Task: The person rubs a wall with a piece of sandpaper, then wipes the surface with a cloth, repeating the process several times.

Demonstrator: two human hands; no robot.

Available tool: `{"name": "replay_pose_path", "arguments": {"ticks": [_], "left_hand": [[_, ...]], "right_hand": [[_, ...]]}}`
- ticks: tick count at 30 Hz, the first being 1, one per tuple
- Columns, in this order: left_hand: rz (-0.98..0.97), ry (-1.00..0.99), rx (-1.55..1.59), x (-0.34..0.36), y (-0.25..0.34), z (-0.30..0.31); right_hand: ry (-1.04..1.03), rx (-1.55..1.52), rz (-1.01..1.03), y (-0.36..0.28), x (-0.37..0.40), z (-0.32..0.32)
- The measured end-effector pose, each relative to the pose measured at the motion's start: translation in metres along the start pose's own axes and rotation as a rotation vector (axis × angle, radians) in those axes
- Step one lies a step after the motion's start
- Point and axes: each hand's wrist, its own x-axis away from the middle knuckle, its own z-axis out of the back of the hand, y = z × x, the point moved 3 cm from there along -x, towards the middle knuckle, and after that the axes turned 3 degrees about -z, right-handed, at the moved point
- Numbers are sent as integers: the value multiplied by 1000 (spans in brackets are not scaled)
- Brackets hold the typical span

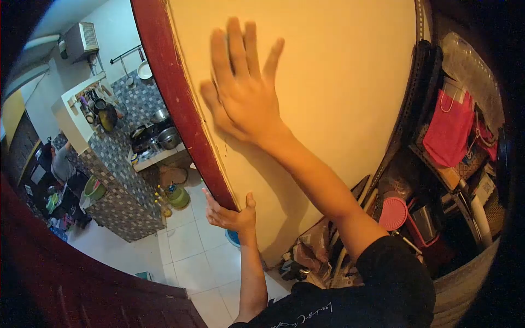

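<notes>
My right hand [243,104] is open with its fingers spread, up against the cream wall [339,71] near the dark red door frame [188,115]. Lower down, my left hand [232,215] grips the edge of that frame. Its thumb lies on the wall side and its fingers reach round the other side. The frame's red paint runs up beside both hands, with a rough, chipped border along the wall.
Through the doorway are a stove with pots [167,138], a tiled partition [117,180] and a green gas cylinder [178,197]. Another person [63,161] stands far left. A dark red door [87,290] is at lower left. Right are a red bag [448,128] and a pink basket [394,213].
</notes>
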Motion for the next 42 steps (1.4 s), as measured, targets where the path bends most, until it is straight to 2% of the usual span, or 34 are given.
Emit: {"name": "replay_pose_path", "arguments": {"ticks": [3,7,8,11,14,17,20,22,24,27,29,32,35,37,41,42], "left_hand": [[4,4,0,-2,-1,-5],[29,7,46,0,-2,-3],[30,7,46,-2,-2,-3],[32,11,48,-5,3,-2],[18,13,39,-2,0,1],[18,-18,49,3,-2,1],[26,-31,95,1,-5,-2],[23,-18,113,4,-7,-3],[27,-18,108,5,-7,-3],[15,-18,84,4,-6,-2],[8,-6,69,4,-2,-2],[2,0,35,2,-2,-2],[16,-17,43,5,-4,-2],[15,-31,7,6,-6,-3],[-16,12,9,4,-7,-6],[6,0,2,4,-6,-6]], "right_hand": [[61,-16,34,-4,-6,-2],[-185,-63,1,-10,85,-8],[-183,-82,-39,-11,119,-14],[-170,-86,-84,-13,139,-18],[-128,-48,-125,-13,106,-11],[27,16,-132,-1,21,-2],[29,62,-161,-12,-26,17],[91,-23,-110,1,-3,-5],[-86,-32,-109,-6,37,-3],[-148,-59,-132,-13,119,-12],[-180,8,-150,-13,142,-14],[-79,-75,-236,-12,93,-11],[16,-51,-273,1,4,6],[33,107,-272,-3,-28,18],[58,19,-208,4,18,-4],[-41,8,-218,-4,47,-5]]}}
